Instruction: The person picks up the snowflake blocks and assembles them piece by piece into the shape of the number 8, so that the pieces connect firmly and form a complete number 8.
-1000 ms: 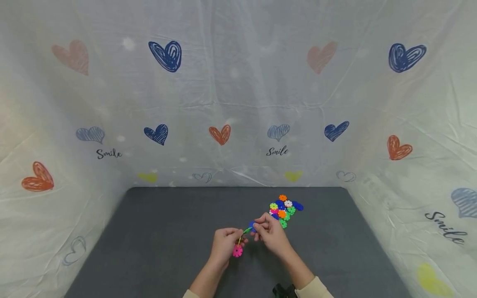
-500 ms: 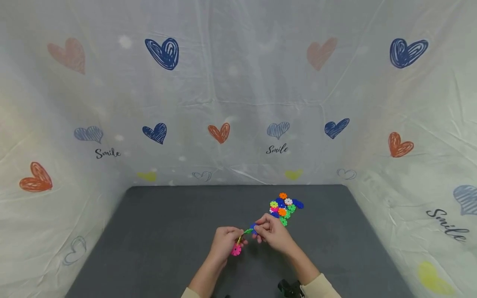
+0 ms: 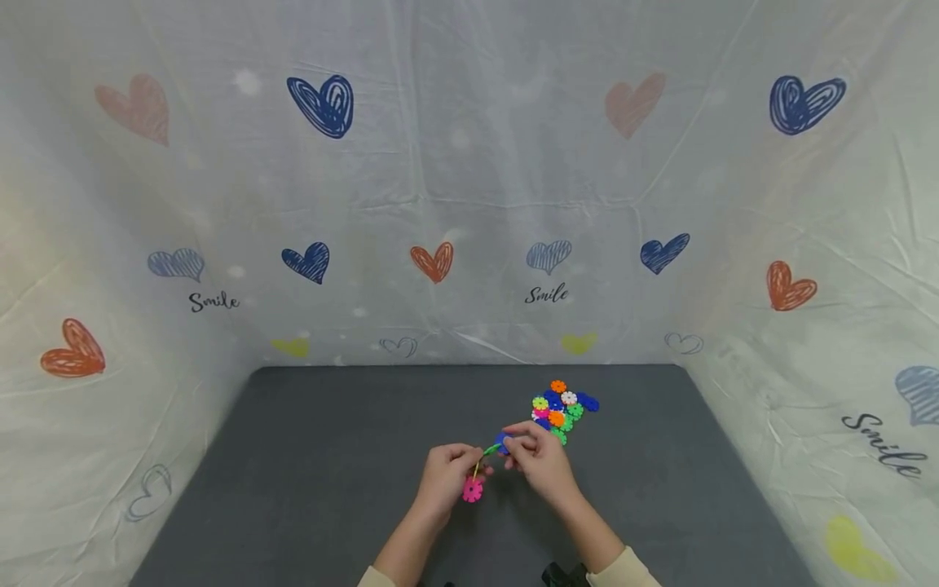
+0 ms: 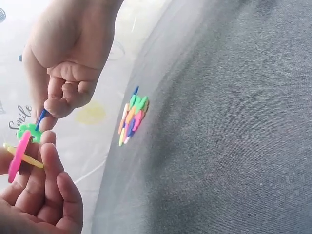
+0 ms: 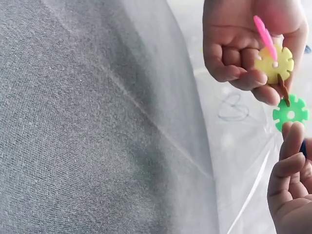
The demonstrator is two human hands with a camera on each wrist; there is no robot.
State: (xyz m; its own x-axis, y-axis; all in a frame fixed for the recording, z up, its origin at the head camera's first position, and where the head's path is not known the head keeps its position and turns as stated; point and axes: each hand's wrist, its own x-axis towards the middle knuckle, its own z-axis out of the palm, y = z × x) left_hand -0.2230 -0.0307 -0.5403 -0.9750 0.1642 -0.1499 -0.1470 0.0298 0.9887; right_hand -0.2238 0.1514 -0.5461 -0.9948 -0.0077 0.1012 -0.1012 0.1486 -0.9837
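Both hands meet above the dark grey table (image 3: 330,456), near its front middle. My left hand (image 3: 449,474) grips a small chain of snowflake discs: a pink disc (image 3: 473,489), a yellow disc (image 5: 274,63) and a green disc (image 5: 290,112). My right hand (image 3: 534,456) pinches a blue disc (image 3: 502,443) at the green end of the chain. In the left wrist view the pink disc (image 4: 18,156) stands edge-on between the left fingers (image 4: 48,170), with the right hand (image 4: 68,63) just above it.
A pile of loose coloured discs (image 3: 561,410) lies on the table just beyond my right hand, seen also as the pile (image 4: 131,117) in the left wrist view. White sheets printed with hearts (image 3: 323,106) wall in the table at the back and both sides.
The hands have stayed together, with the right hand shifting slightly while working the blue disc at the chain's end. The pile has not moved.
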